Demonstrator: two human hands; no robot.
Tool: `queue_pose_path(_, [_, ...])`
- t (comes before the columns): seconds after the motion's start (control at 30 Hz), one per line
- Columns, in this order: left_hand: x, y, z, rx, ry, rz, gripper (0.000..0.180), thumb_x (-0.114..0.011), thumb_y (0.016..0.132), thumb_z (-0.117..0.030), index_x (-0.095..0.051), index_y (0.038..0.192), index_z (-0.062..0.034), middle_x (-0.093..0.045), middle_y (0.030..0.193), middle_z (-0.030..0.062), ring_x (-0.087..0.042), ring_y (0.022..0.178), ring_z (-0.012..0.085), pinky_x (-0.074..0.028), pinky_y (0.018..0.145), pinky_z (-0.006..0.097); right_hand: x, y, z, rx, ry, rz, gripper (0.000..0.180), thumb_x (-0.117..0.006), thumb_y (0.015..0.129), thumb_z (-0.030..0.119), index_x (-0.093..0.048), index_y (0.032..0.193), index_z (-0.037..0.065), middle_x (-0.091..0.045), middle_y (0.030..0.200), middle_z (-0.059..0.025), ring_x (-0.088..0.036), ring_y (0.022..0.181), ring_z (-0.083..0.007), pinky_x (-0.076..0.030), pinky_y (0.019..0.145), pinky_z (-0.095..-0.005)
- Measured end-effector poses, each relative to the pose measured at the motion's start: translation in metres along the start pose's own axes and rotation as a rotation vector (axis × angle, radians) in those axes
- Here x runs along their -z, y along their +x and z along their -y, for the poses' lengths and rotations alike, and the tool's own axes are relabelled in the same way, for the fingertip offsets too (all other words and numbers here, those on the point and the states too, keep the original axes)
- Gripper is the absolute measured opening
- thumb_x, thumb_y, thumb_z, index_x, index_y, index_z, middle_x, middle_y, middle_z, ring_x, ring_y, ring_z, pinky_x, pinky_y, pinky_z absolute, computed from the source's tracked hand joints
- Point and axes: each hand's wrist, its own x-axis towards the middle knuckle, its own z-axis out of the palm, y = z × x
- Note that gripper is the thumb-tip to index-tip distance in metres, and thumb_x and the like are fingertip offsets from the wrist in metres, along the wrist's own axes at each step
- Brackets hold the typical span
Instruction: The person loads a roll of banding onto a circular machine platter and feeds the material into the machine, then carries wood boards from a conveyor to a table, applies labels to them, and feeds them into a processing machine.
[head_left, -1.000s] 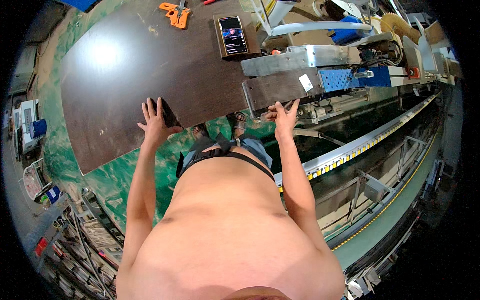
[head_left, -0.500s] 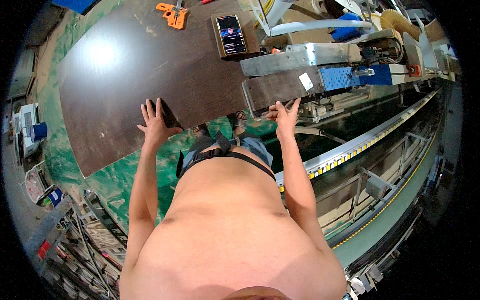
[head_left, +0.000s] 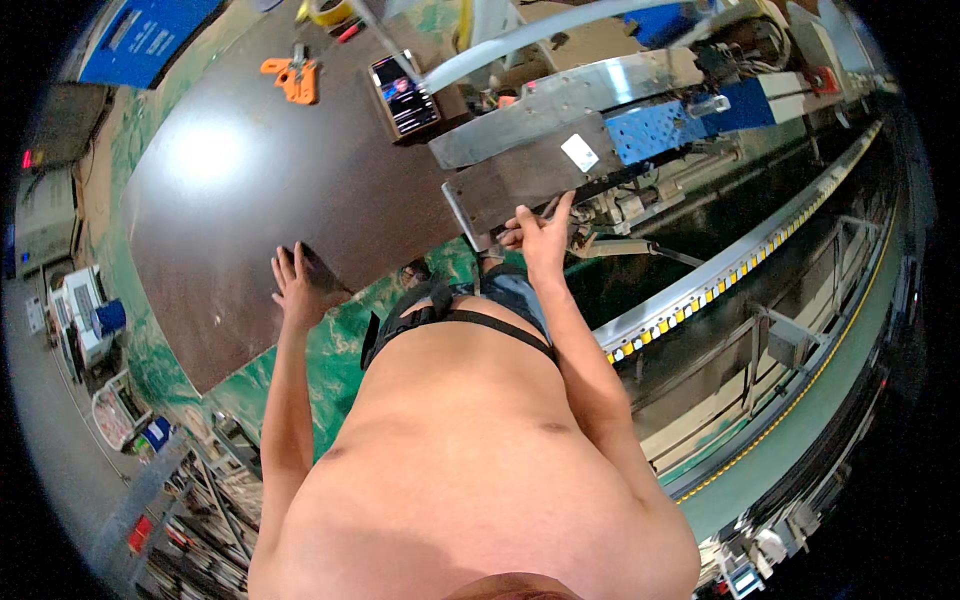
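Note:
My left hand (head_left: 300,288) lies flat on the near edge of a large dark brown board (head_left: 290,180), its fingers spread and holding nothing. My right hand (head_left: 540,242) is at the near edge of a narrower brown panel (head_left: 520,182) with a white label (head_left: 579,153) on it. One digit points up along that edge while the other fingers curl in beside it; the exact contact underneath is hidden. The panel's far end meets a blue perforated plate (head_left: 660,130) on the machine.
A phone (head_left: 402,95) with a lit screen stands behind the board, near an orange clamp-like tool (head_left: 292,78). A metal guide (head_left: 560,100) runs behind the panel. At right stretches a long rail (head_left: 720,280) with yellow and white blocks. A blue box (head_left: 150,40) is at far left.
The whole view has turned slightly, so the board, phone and machine sit differently in it. Both hands keep about the same places on the board and panel.

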Motion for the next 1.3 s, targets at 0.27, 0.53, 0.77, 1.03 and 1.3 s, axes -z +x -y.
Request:
queue_pose_path(0.27, [-0.004,0.003,0.005,0.02,0.011,0.005,0.135,-0.09,0.043,-0.04,-0.005,0.147,-0.0242,0.004,0.154,0.011,0.002,0.141,0.0344,-0.018,0.1,0.069,0.044,0.042,0.017,0.021,0.061,0.0,0.091,-0.056,0.09,0.008,0.016,0.144,0.012,-0.061,0.073,-0.0143,-0.061,0.056,-0.0207,-0.05,0.05,-0.0326])
queue_pose_path(0.53, [0.001,-0.001,-0.003,0.015,-0.011,0.023,0.136,-0.088,0.043,-0.041,-0.002,0.147,-0.0223,0.006,0.154,0.0108,0.004,0.141,0.0345,-0.012,0.104,0.067,0.1,0.092,0.06,0.002,0.066,0.05,0.08,-0.053,0.088,0.001,0.001,0.146,0.016,-0.057,0.072,-0.0119,-0.061,0.055,-0.0207,-0.05,0.046,-0.0302])
queue_pose_path(0.77, [0.001,-0.001,0.001,0.022,0.049,0.053,0.133,-0.087,0.047,-0.038,-0.002,0.147,-0.0188,0.006,0.153,0.0127,0.002,0.141,0.0341,-0.014,0.106,0.064,0.139,0.119,0.085,0.163,0.028,0.024,0.083,-0.051,0.087,-0.003,0.002,0.146,0.024,-0.056,0.075,-0.0119,-0.06,0.056,-0.0199,-0.051,0.045,-0.0312])
queue_pose_path(1.03, [0.008,0.002,-0.003,-0.026,0.119,0.088,0.131,-0.085,0.052,-0.04,0.001,0.146,-0.0084,0.003,0.15,0.0233,0.0,0.139,0.0421,-0.019,0.111,0.048,0.181,0.155,0.103,0.072,0.02,-0.151,0.082,-0.053,0.087,0.0,0.001,0.147,0.015,-0.06,0.092,-0.0157,-0.06,0.06,-0.0188,-0.055,0.05,-0.0318])
queue_pose_path(1.3, [-0.007,0.018,0.024,-0.15,0.121,-0.037,0.125,-0.084,0.054,-0.05,-0.007,0.147,-0.0123,-0.006,0.148,0.0273,-0.013,0.135,0.0462,-0.025,0.105,0.056,0.169,-0.034,0.003,0.231,0.147,-0.285,0.037,-0.055,0.091,0.02,-0.051,0.122,0.0,-0.048,0.057,-0.006,-0.046,0.048,-0.0147,-0.035,0.046,-0.0302])
